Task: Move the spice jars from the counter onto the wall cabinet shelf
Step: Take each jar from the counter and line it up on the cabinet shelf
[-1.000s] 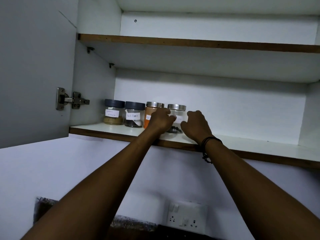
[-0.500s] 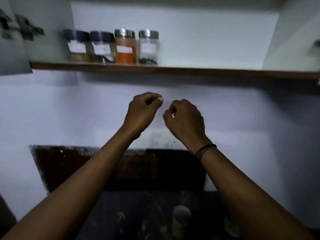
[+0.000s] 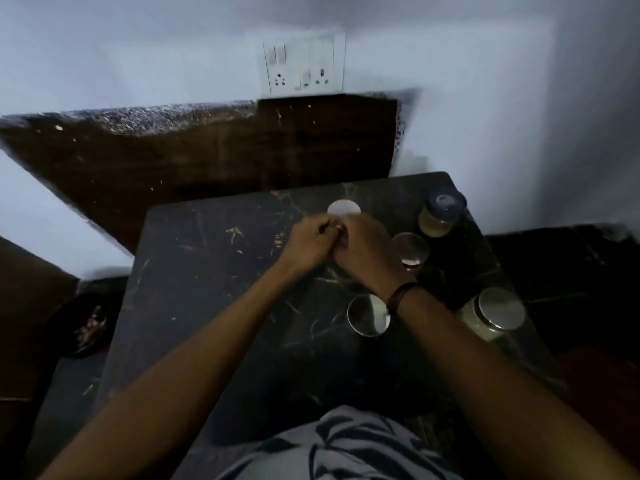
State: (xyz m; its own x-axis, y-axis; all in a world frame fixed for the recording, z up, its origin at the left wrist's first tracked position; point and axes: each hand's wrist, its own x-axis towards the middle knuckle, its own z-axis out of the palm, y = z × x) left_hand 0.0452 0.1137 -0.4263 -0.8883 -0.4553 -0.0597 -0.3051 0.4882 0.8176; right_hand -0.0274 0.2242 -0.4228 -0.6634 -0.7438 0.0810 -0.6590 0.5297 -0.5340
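A dark marbled counter (image 3: 214, 271) holds several spice jars. My left hand (image 3: 310, 242) and my right hand (image 3: 365, 249) meet at the body of a jar with a pale round lid (image 3: 344, 207), fingers curled round it from both sides; its body is hidden behind them. A blue-lidded jar (image 3: 441, 213) of yellowish spice stands at the back right. Three metal-lidded jars stand nearby: one (image 3: 410, 249) beside my right hand, one (image 3: 369, 315) under my right wrist, one (image 3: 495, 313) at the right edge. The cabinet shelf is out of view.
A white socket and switch plate (image 3: 304, 64) sits on the wall above a dark backsplash (image 3: 207, 150). A lower dark surface (image 3: 571, 271) lies to the right of the counter. A dark round dish (image 3: 83, 327) sits low at the left.
The view has swung down from the cabinet shelf to the counter. Both hands came down from the shelf, empty, and now close round the pale-lidded jar.
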